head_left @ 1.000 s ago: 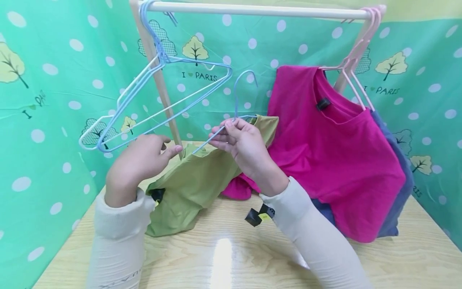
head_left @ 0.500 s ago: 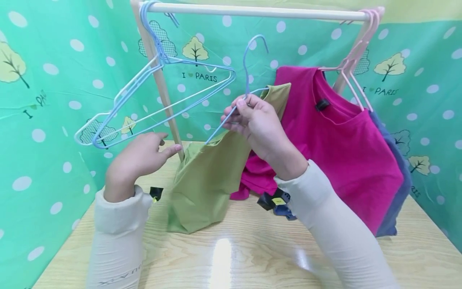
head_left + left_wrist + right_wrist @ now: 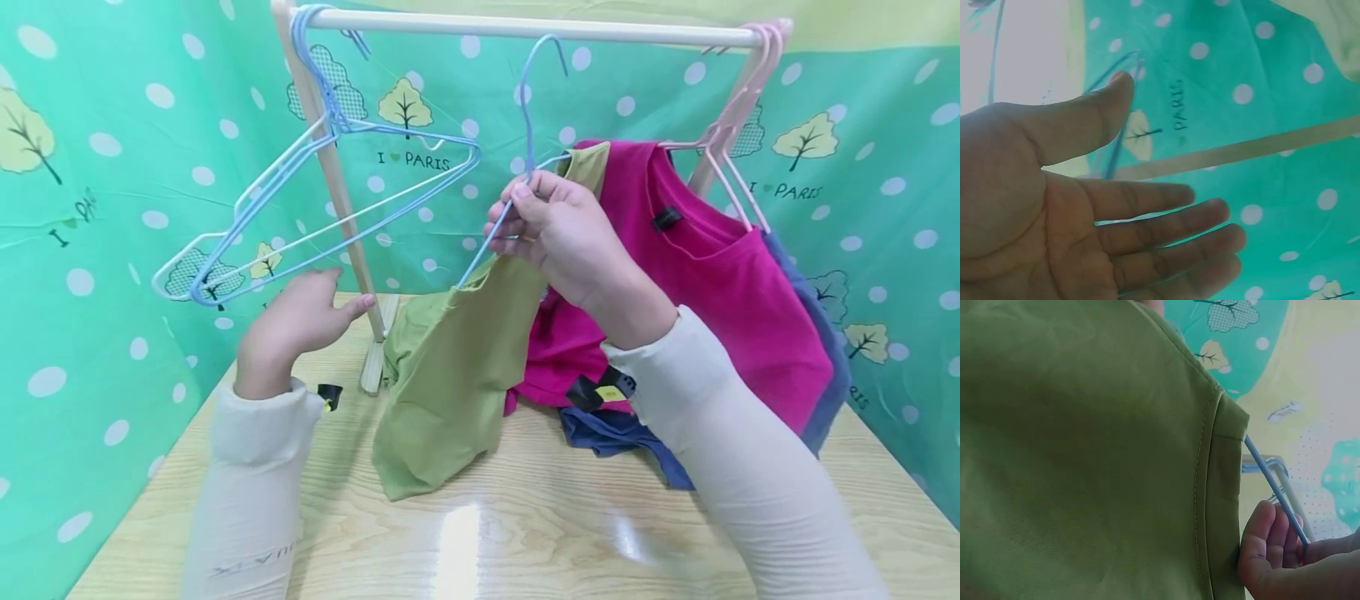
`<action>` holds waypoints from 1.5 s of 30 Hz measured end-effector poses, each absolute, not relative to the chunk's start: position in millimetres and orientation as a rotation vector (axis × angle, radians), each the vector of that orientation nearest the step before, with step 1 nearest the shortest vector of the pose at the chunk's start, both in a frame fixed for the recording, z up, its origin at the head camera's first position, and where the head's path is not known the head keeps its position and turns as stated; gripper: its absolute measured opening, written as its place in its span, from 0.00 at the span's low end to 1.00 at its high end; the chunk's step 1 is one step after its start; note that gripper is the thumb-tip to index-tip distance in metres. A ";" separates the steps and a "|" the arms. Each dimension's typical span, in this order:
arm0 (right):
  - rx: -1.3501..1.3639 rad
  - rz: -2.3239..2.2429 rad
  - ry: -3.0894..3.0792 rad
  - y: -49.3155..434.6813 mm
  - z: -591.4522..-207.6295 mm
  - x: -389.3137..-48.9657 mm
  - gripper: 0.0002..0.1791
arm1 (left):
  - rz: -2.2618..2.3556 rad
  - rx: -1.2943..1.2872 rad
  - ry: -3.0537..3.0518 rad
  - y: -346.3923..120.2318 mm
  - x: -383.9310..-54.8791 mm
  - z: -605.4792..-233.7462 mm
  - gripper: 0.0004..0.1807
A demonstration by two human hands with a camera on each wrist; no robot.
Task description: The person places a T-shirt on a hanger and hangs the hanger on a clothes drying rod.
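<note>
My right hand (image 3: 566, 233) pinches a blue wire hanger (image 3: 527, 108) just below its hook, in the head view. A green top (image 3: 465, 375) hangs from that hanger, its far shoulder higher than its near one. In the right wrist view the top's stitched neckband (image 3: 1222, 487) lies close to the fingers, and the hanger's arm (image 3: 1275, 487) runs into it. The hook's tip is near the rack's bar in the head view; whether they touch I cannot tell. My left hand (image 3: 303, 315) holds nothing, its fingers extended in the left wrist view, below the spare hangers.
A wooden rack bar (image 3: 465, 25) spans the back. Several blue and white hangers (image 3: 337, 125) hang at its left end. At the right, pink hangers (image 3: 723, 137) carry a magenta T-shirt (image 3: 675, 283) and a blue garment (image 3: 817, 333). Below is a wooden table (image 3: 360, 533).
My right hand has lifted the hanger and green top up and to the right, bringing the hook to the bar's height. The left hand has stayed nearly in place.
</note>
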State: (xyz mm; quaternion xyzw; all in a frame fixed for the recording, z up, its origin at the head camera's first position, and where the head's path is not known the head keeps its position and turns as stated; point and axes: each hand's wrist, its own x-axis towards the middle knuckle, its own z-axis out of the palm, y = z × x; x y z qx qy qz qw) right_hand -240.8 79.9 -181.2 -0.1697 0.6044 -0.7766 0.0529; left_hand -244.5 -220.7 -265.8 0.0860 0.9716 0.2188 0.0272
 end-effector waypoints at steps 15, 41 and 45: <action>-0.491 -2.149 2.076 110.9 -154.4 -251.6 0.12 | 1.273 0.232 3.155 -219.6 -285.6 -300.4 0.33; -0.180 -1.362 2.725 180.1 -91.8 -280.8 0.23 | 1.559 0.213 3.211 -216.5 -305.1 -322.6 0.18; -0.149 -1.173 2.827 191.9 -85.8 -283.9 0.25 | 1.530 0.165 3.218 -215.6 -303.4 -321.6 0.18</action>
